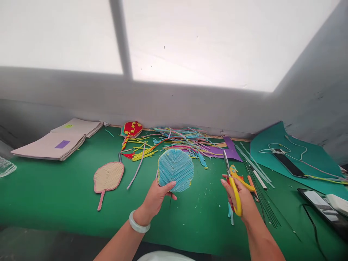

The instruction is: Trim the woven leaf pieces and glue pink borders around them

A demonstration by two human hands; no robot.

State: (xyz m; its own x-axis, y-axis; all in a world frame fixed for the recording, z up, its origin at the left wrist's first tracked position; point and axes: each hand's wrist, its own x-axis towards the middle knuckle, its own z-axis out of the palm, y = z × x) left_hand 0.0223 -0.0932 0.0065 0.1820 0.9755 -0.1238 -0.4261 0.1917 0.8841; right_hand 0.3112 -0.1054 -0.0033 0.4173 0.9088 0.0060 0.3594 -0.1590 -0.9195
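Observation:
My left hand (157,197) grips the lower edge of a round blue woven fan piece (176,169), holding it upright above the green table (67,199). A pale bangle sits on that wrist. My right hand (240,195) is closed round the yellow handles of a pair of scissors (231,181), whose blades point up and away, to the right of the blue piece and apart from it. Small blue trimmings lie scattered on the table between and below the hands.
A beige fan with a pink rim and handle (108,177) lies at left. A red-and-yellow fan (132,129) and a heap of coloured strips (179,141) lie behind. Open books (57,141) rest far left. Teal foam sheet (293,152), phones, cables and thin rods (261,188) are at right.

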